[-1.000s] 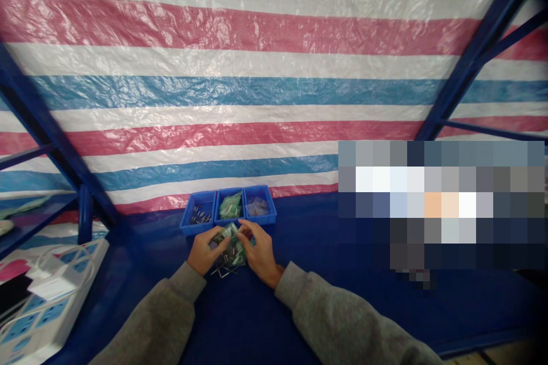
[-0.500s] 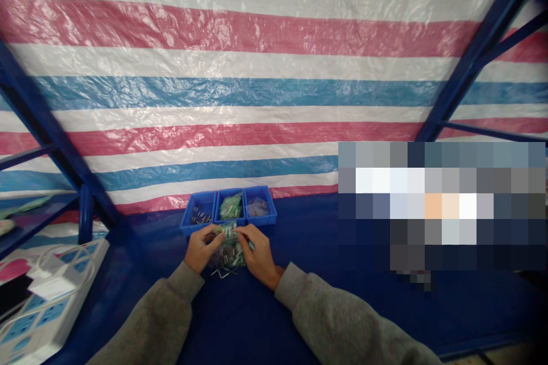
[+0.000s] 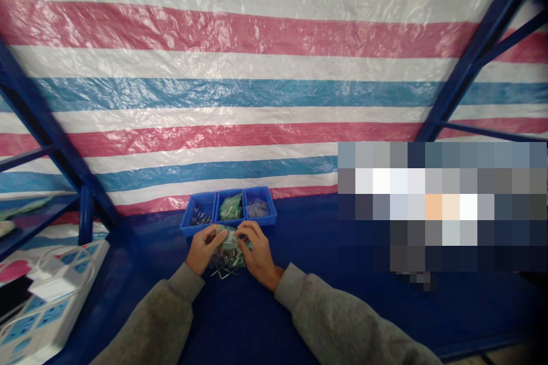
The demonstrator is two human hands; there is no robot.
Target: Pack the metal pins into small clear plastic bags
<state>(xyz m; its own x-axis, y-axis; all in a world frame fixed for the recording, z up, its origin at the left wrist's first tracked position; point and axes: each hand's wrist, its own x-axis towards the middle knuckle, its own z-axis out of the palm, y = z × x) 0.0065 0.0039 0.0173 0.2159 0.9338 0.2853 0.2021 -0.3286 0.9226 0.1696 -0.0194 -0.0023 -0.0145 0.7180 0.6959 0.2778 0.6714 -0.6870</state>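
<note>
My left hand point(image 3: 202, 250) is closed in a pinch on the left edge of a small clear plastic bag point(image 3: 230, 235). From the other side my right hand point(image 3: 259, 254) curls in with fingers bent, its fingertips at the bag's right edge. What the bag contains is too small to make out. Under and between both hands lies a pile of thin metal rods point(image 3: 223, 274) and greenish, shiny plastic pieces. Just beyond the hands, three blue bins stand side by side: a left bin point(image 3: 185, 226) with metal rods, a middle bin point(image 3: 232, 222) with green plastic bags, a right bin point(image 3: 269, 220) with clear bags.
The bins stand on a dark blue tabletop point(image 3: 308, 251). A white power strip point(image 3: 81, 302) with cables and a white adapter lies at the left. Blue metal posts rise on both sides before a striped plastic sheet point(image 3: 257, 91). A pixelated area covers the right.
The bag between the hands has tipped and looks flatter and less distinct. My right fingers have lifted and shifted slightly; my left hand has barely moved.
</note>
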